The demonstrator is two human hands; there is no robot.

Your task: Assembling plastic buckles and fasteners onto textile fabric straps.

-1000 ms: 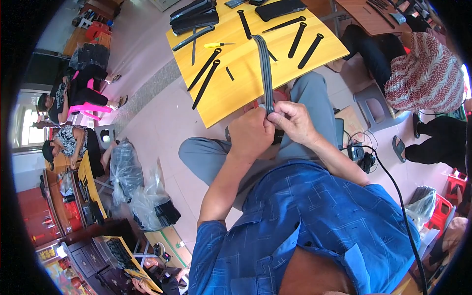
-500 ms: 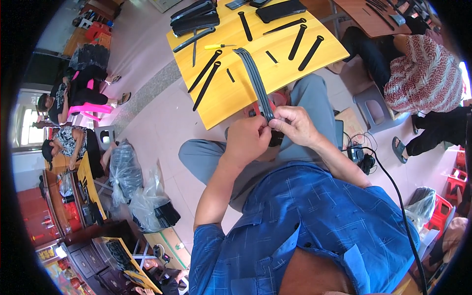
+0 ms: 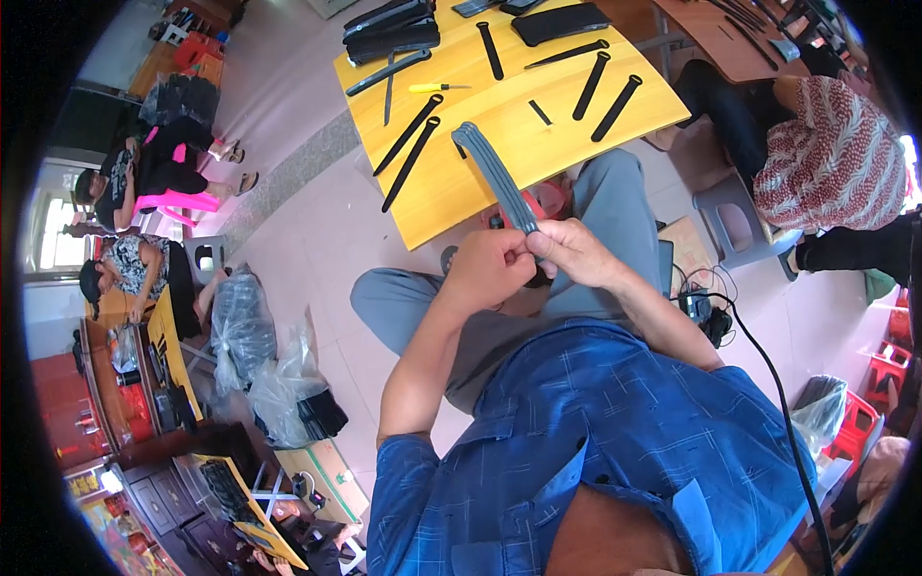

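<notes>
Grip: left hand (image 3: pixel 492 274) and right hand (image 3: pixel 576 252) both pinch the near end of the grey strip bundle (image 3: pixel 495 175), fingers closed on it.
Position: bundle slants up over the yellow table (image 3: pixel 437 197) near edge.
Technique: keep strip ends flush; hold pinch firm.
Change: bundle raised, tilted further left than 1.0 s ago.

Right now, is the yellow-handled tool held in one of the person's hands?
No: the yellow-handled tool lies on the yellow table, while the left hand and right hand hold a grey strip bundle.
</notes>
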